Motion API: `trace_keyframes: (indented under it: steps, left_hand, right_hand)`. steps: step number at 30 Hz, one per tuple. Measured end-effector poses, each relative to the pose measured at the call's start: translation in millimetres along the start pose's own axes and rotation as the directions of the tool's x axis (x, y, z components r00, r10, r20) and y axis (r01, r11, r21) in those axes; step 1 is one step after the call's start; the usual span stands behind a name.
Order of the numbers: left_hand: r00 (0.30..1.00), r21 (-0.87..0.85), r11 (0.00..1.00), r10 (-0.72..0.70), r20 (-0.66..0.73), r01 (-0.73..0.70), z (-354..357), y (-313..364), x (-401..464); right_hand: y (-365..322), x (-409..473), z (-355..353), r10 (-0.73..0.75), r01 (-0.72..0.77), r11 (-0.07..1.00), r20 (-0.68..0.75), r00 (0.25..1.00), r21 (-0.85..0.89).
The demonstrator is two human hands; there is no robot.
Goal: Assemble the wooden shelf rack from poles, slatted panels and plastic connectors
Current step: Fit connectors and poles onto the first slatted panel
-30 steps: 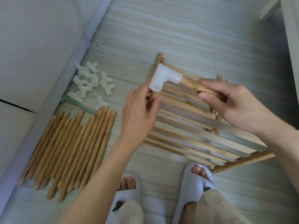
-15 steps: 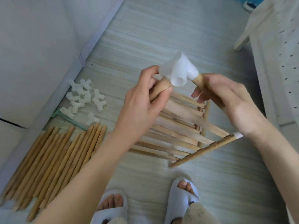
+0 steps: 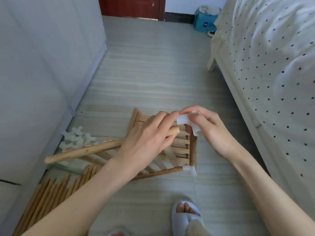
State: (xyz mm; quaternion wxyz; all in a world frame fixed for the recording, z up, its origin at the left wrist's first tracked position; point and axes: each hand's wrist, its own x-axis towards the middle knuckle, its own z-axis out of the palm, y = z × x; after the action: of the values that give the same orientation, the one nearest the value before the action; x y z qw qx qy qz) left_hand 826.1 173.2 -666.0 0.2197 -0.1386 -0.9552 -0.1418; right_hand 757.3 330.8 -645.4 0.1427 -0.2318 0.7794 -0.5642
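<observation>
Spare poles (image 3: 51, 193) and loose connectors (image 3: 76, 137) are lying left of the slatted panel (image 3: 180, 147). Above the panel, the left hand (image 3: 148, 142) is gripping a pole (image 3: 85, 151); just right, the right hand (image 3: 209, 132) is pinching a white connector (image 3: 183, 120), its grip closed around it

No words or numbers can be read anywhere. The blue box (image 3: 203, 24) far back by the wall has a small white label on it, but it is too blurry to read.
</observation>
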Motion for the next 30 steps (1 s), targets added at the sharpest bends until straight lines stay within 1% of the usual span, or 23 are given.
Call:
trace_keyframes:
  steps: [1, 3, 5, 7, 9, 11, 13, 15, 17, 19, 21, 22, 23, 24, 25, 26, 28, 30]
  left_hand:
    - [0.999, 0.031, 0.999, 0.018, 0.036, -0.019, 7.4, 2.8, 1.3]
    - [0.997, 0.080, 0.995, 0.058, 0.060, -0.063, 23.8, 6.4, 3.6]
    - [0.990, 0.072, 0.992, 0.101, 0.097, -0.108, 38.2, 10.1, 6.7]
    - [0.982, 0.037, 0.993, 0.101, 0.162, -0.109, 50.9, 13.7, 9.1]
    - [0.975, 0.030, 0.998, 0.052, 0.215, -0.060, 61.7, 18.5, 11.4]
    - [0.961, 0.033, 0.999, -0.030, 0.274, 0.022, 75.2, 22.3, 10.0]
    - [0.948, 0.004, 0.993, -0.113, 0.297, 0.117, 86.5, 22.1, 6.2]
    - [0.940, -0.057, 0.983, -0.147, 0.307, 0.173, 87.6, 21.8, 6.0]
    - [0.920, -0.101, 0.979, -0.127, 0.370, 0.176, 85.5, 22.3, 6.3]
    - [0.859, -0.165, 0.964, -0.101, 0.502, 0.210, 79.6, 22.0, 9.2]
    - [0.769, -0.223, 0.940, -0.061, 0.636, 0.259, 73.4, 21.6, 12.0]
    - [0.736, -0.221, 0.943, -0.036, 0.676, 0.250, 71.6, 21.5, 13.5]
    - [0.722, -0.189, 0.961, -0.015, 0.692, 0.201, 70.6, 21.8, 15.6]
    - [0.709, -0.152, 0.977, 0.003, 0.705, 0.147, 69.7, 23.0, 17.1]
    - [0.687, -0.142, 0.981, 0.011, 0.727, 0.134, 69.2, 24.6, 17.0]
    - [0.646, -0.164, 0.971, 0.014, 0.763, 0.173, 68.6, 26.6, 15.6]
    - [0.565, -0.238, 0.913, 0.011, 0.825, 0.330, 67.7, 29.9, 12.2]
    - [0.560, -0.267, 0.867, -0.016, 0.829, 0.421, 65.9, 31.6, 7.7]
  right_hand:
    - [9.4, -3.9, -5.2, 0.032, -0.032, 0.999, 0.016, 0.999, 0.019]
    - [27.8, -11.0, -14.4, 0.093, -0.096, 0.993, 0.044, 0.995, 0.072]
    - [43.8, -14.8, -23.1, 0.134, -0.137, 0.986, 0.033, 0.990, 0.097]
    - [59.3, -18.2, -31.1, 0.176, -0.179, 0.980, 0.045, 0.983, 0.090]
    - [74.6, -23.9, -34.8, 0.239, -0.246, 0.967, 0.099, 0.966, 0.064]
    - [88.2, -31.3, -33.9, 0.317, -0.327, 0.943, 0.134, 0.939, 0.057]
    - [95.4, -35.9, -33.0, 0.340, -0.350, 0.936, 0.142, 0.930, 0.045]
    - [96.6, -36.5, -37.6, 0.349, -0.353, 0.936, 0.179, 0.920, -0.012]
    - [91.9, -36.6, -47.3, 0.365, -0.345, 0.931, 0.260, 0.894, -0.121]
    - [83.1, -35.8, -57.5, 0.401, -0.311, 0.907, 0.357, 0.844, -0.283]
    - [73.6, -34.8, -60.2, 0.452, -0.274, 0.869, 0.437, 0.778, -0.411]
    - [70.1, -33.4, -58.2, 0.486, -0.271, 0.844, 0.447, 0.751, -0.463]
    - [67.7, -32.2, -54.2, 0.514, -0.261, 0.814, 0.434, 0.740, -0.520]
    - [66.3, -31.1, -48.7, 0.525, -0.232, 0.778, 0.401, 0.751, -0.584]
    - [66.4, -30.9, -42.7, 0.506, -0.177, 0.742, 0.366, 0.781, -0.646]
    - [66.5, -32.3, -36.9, 0.474, -0.121, 0.705, 0.338, 0.813, -0.698]
    - [67.3, -37.0, -28.5, 0.405, -0.042, 0.640, 0.290, 0.867, -0.767]
    - [68.0, -42.0, -23.9, 0.351, -0.017, 0.608, 0.250, 0.903, -0.794]
